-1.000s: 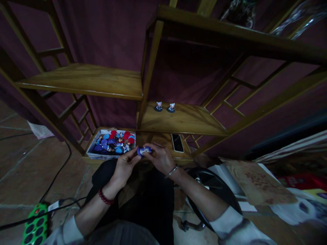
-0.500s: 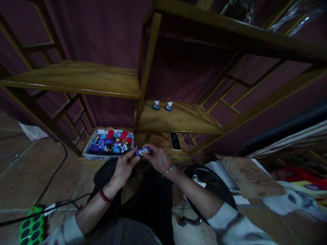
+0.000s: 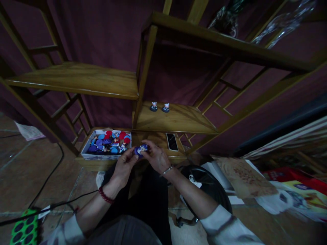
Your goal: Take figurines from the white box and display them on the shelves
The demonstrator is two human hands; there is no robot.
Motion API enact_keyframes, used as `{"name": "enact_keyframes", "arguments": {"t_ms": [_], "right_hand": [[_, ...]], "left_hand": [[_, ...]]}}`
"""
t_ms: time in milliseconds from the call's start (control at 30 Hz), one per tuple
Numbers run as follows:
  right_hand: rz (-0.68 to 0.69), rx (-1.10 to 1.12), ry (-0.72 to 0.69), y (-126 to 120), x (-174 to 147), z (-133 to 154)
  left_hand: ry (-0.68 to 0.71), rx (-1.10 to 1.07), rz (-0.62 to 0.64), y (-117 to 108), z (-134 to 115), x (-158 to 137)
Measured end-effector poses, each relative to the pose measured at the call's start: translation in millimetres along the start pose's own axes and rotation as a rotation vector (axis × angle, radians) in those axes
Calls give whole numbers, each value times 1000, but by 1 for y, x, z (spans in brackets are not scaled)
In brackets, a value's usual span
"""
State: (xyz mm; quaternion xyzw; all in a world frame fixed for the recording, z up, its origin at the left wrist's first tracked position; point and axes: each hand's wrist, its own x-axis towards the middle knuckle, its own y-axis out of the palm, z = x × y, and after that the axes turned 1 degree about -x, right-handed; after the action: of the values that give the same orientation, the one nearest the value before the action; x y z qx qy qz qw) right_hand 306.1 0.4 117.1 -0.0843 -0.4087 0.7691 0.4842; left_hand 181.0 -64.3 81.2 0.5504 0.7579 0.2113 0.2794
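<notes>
Between my hands is a small purple figurine with a round purple base. My left hand pinches the base end, while my right hand grips the figure's other end. Just left of them, a white cardboard box holds several small figurines and round bases in purple, blue and red. Two small figurines with pale heads stand upright on dark round bases on the shelf ahead: a left figurine and a right figurine.
The wooden shelf unit rises in front, its upper board overhanging. A phone lies on the lowest board. A black round stool and papers are at right. Cables and a green holed object are on the floor left.
The purple figurine has turned slightly in my hands, both of which keep hold of it. The camera view has shifted a little; the box and shelf figurines stay put.
</notes>
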Motion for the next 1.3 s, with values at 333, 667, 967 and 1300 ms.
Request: {"name": "enact_keyframes", "arguments": {"t_ms": [333,667,967,1300], "right_hand": [[103,-62,-53,24,-9,-6],[136,-143,-6,60,-18,-19],[249,-70,-68,84,-22,-12],[285,-28,-79,88,-20,-1]], "left_hand": [[-169,-215,-63,-18,8,5],[-323,-197,-143,-50,25,15],[-455,-306,-267,-64,25,20],[-523,-445,-165,-74,17,22]]}}
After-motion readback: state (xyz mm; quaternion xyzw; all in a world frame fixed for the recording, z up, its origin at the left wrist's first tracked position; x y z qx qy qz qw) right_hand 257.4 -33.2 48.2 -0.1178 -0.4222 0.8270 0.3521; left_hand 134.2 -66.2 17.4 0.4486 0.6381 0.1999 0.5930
